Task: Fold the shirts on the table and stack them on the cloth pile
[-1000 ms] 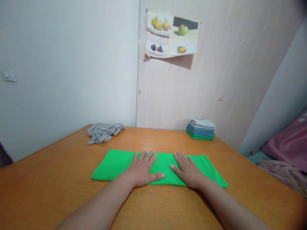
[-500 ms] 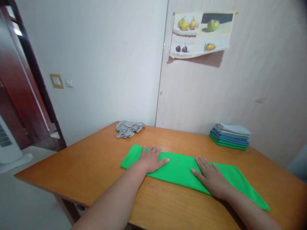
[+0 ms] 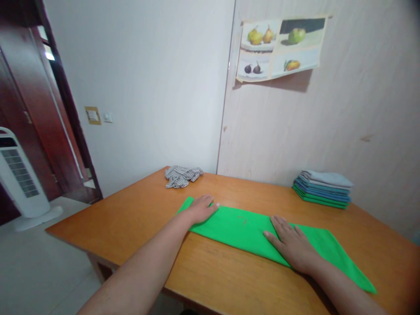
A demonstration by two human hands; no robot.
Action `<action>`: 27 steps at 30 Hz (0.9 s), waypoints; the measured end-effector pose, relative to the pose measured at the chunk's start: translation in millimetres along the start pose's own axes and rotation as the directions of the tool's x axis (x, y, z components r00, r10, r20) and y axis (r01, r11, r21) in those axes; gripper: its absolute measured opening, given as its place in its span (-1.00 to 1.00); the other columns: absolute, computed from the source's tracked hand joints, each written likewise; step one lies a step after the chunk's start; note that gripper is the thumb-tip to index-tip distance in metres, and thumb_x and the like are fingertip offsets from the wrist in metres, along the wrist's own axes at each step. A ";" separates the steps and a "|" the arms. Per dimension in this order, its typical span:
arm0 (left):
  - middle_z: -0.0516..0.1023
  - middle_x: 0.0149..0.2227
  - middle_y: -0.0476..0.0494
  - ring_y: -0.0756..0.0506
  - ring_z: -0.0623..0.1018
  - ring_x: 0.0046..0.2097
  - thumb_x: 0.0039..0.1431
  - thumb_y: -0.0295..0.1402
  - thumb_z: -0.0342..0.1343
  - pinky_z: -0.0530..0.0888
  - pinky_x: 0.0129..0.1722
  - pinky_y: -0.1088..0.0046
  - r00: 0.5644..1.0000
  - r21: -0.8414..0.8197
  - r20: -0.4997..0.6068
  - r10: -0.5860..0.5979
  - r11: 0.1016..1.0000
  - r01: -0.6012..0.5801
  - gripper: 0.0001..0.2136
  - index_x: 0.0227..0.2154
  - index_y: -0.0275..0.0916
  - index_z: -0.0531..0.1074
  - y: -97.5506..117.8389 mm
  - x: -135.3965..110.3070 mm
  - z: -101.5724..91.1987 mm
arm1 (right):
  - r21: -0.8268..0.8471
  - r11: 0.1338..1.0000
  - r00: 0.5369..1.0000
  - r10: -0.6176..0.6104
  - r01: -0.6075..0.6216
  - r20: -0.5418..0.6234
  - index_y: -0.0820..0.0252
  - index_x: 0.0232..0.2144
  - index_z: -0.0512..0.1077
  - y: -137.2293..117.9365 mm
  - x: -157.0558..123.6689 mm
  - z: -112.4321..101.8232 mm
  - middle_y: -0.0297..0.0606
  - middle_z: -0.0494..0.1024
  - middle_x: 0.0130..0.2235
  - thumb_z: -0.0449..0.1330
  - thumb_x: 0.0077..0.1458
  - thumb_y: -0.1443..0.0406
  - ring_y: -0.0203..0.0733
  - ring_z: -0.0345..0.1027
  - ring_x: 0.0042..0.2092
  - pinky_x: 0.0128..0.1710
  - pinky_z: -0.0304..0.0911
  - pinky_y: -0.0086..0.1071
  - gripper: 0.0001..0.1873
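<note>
A folded green garment (image 3: pixel 243 234) lies in a long flat strip across the wooden table, with a small faint print near its middle. Flat on its left part rests my left hand (image 3: pixel 201 210), fingers stretched toward the far edge and thumb apart. My right hand (image 3: pixel 290 245) lies palm down on the right half, its fingers extended and thumb spread to the left. Neither hand grips the fabric. The garment's right end tapers to a corner beyond my right wrist.
On the wooden table (image 3: pixel 131 218), a crumpled striped cloth (image 3: pixel 182 176) lies at the far left corner. A stack of folded clothes (image 3: pixel 323 188) in grey, blue and green sits at the back right. A white tower fan (image 3: pixel 22 175) stands on the floor at left.
My left hand has slid left along the green garment toward its left end. My right hand stays in about the same place on it. The view has turned slightly left.
</note>
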State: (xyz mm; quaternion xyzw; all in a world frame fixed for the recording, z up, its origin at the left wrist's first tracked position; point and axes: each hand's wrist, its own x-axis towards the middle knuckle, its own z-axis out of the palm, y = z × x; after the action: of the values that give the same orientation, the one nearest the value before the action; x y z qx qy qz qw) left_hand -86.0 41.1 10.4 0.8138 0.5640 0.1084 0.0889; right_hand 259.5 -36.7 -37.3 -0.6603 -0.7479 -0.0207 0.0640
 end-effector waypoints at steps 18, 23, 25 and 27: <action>0.47 0.15 -0.20 -0.15 0.40 0.19 0.39 -0.10 -0.22 0.28 0.16 0.35 0.968 -0.113 -0.229 -0.104 0.990 0.080 -0.58 -0.01 -0.19 0.45 -48.4 -10.0 -8.4 | -0.008 1.000 1.000 -0.006 0.006 -0.016 0.26 0.40 -0.04 0.0 1.0 3.1 -0.17 -0.01 0.41 -0.33 0.21 -0.25 0.05 -0.22 0.42 0.36 -0.21 0.11 -0.04; 0.58 -0.27 -0.25 -0.21 0.55 -0.18 0.34 -0.09 -0.21 0.38 -0.24 0.35 0.882 -0.109 -0.287 -0.374 0.927 0.358 -0.59 -0.35 -0.23 0.44 -72.5 -16.4 -23.6 | -0.010 1.000 1.000 -0.004 0.003 -0.026 0.26 0.40 -0.04 -1.0 1.1 5.6 -0.18 -0.02 0.41 -0.32 0.22 -0.23 0.06 -0.22 0.42 0.36 -0.22 0.13 -0.05; 0.58 -0.34 -0.25 -0.24 0.55 -0.26 0.27 0.04 -0.13 0.35 -0.33 0.34 0.853 -0.109 -0.261 -0.451 0.892 0.439 -0.56 -0.43 -0.21 0.42 -75.8 -20.5 -24.7 | -0.008 1.000 1.000 -0.003 0.003 -0.020 0.27 0.40 -0.04 -2.0 1.0 5.4 -0.18 -0.02 0.41 -0.32 0.21 -0.24 0.06 -0.22 0.42 0.36 -0.22 0.13 -0.05; 0.58 -0.34 -0.26 -0.28 0.56 -0.26 0.17 0.14 -0.05 0.32 -0.37 0.34 0.832 -0.109 -0.234 -0.504 0.864 0.492 -0.53 -0.46 -0.19 0.41 -74.8 -22.5 -24.0 | 0.001 1.000 1.000 0.001 -0.001 -0.025 0.26 0.39 -0.03 -3.1 0.9 4.9 -0.19 -0.02 0.41 -0.32 0.21 -0.25 0.06 -0.21 0.42 0.36 -0.22 0.13 -0.05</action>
State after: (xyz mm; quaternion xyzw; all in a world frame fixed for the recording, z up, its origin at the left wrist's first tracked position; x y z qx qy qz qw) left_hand -167.6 46.5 11.7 0.6159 0.7604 0.1975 0.0590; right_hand 255.9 -35.6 -41.8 -0.6603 -0.7468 -0.0288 0.0738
